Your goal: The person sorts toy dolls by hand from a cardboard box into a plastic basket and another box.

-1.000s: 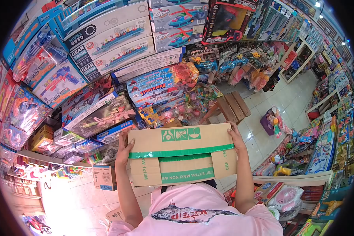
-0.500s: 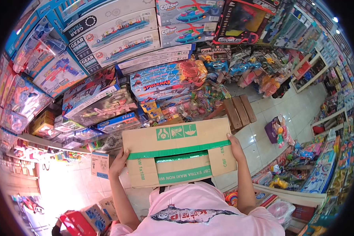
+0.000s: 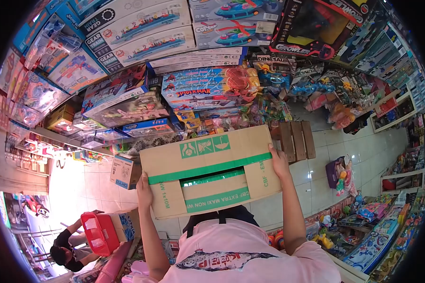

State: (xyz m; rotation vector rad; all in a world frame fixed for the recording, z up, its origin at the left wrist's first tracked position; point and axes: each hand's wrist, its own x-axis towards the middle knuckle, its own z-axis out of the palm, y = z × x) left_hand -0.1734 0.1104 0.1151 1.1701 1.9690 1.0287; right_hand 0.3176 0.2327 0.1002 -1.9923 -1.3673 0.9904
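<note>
A cardboard box with green bands, green symbols and a rectangular opening in its near part is held up in front of my pink shirt. My left hand grips its left end, with the fingers along the edge. At the right end, my right hand is closed on the box's edge near the green band. Through the opening, something green and shiny shows, too little of it to name.
Stacked toy boxes fill the shelf ahead. A wooden slatted stool stands beyond the box's right end, and a purple basket is on the tiled floor. At lower left, a person is beside a red basket.
The box and both hands have shifted slightly up and left in view, and the box is a little more tilted. The person with the red basket now shows more fully at lower left.
</note>
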